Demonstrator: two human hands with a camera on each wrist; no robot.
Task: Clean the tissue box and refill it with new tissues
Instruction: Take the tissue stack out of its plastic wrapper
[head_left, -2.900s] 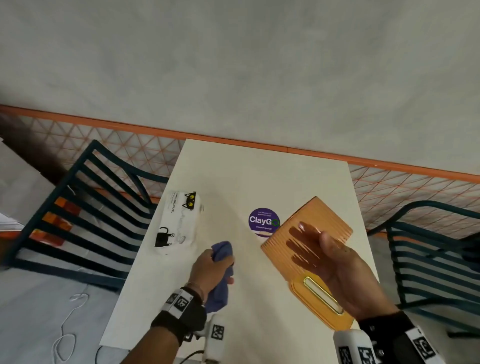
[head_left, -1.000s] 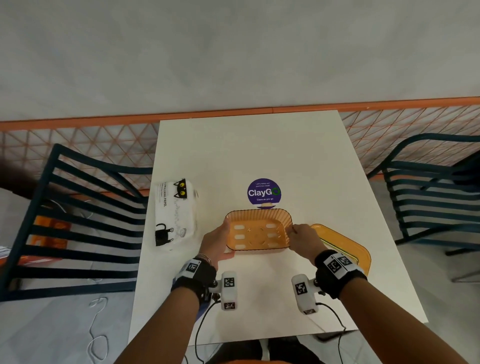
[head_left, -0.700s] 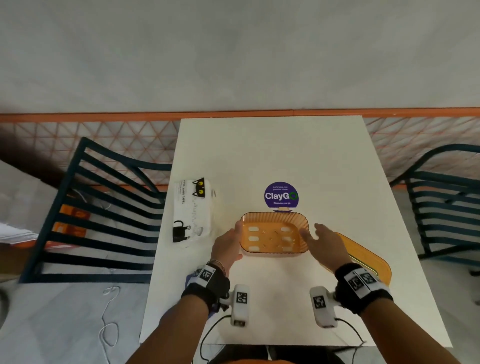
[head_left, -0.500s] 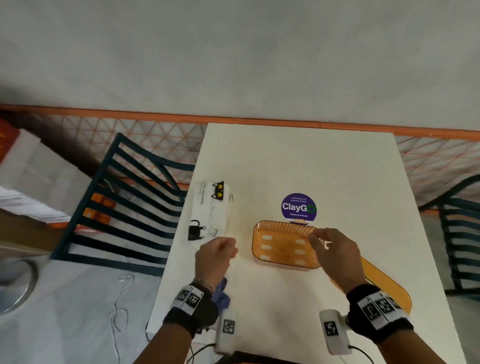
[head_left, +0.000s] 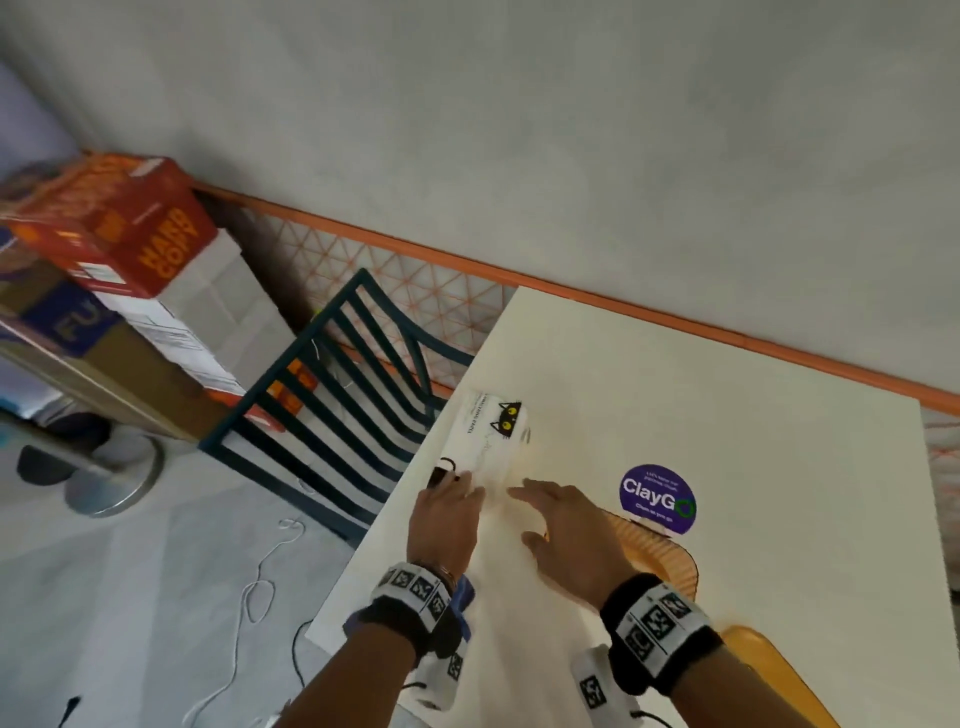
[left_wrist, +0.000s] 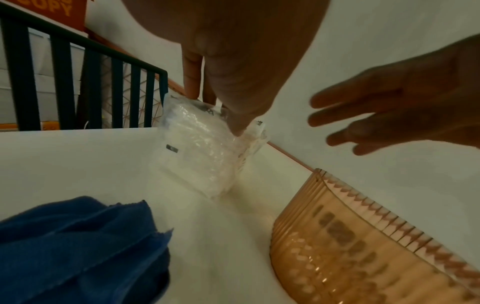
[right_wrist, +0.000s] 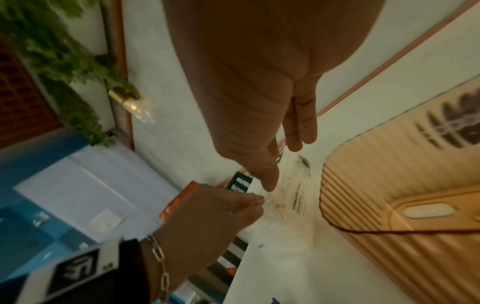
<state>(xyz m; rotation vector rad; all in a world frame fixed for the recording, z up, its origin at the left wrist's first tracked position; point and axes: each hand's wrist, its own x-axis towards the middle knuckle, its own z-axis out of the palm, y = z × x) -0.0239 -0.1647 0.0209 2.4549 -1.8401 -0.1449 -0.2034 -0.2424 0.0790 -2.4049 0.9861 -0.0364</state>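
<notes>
A white tissue pack (head_left: 488, 439) printed with black cats lies at the table's left edge. My left hand (head_left: 457, 480) grips its near end, thumb on one side and fingers on the other, as the left wrist view shows on the pack (left_wrist: 205, 150). My right hand (head_left: 519, 491) hovers just right of the pack with straight fingers and holds nothing. The orange ribbed box base (head_left: 670, 561) stands open behind my right wrist. Its orange lid (head_left: 769, 670) lies at the near right. A blue cloth (head_left: 464, 597) lies under my left wrist.
A purple ClayGo sticker (head_left: 657, 499) is on the white table (head_left: 753, 441). A dark slatted chair (head_left: 337, 395) stands close to the table's left edge, with stacked boxes (head_left: 130, 244) beyond it. Cables (head_left: 260, 587) trail on the floor.
Both hands have left the orange base and moved left to the tissue pack. My left hand has taken hold of its near end. The head view has swung left.
</notes>
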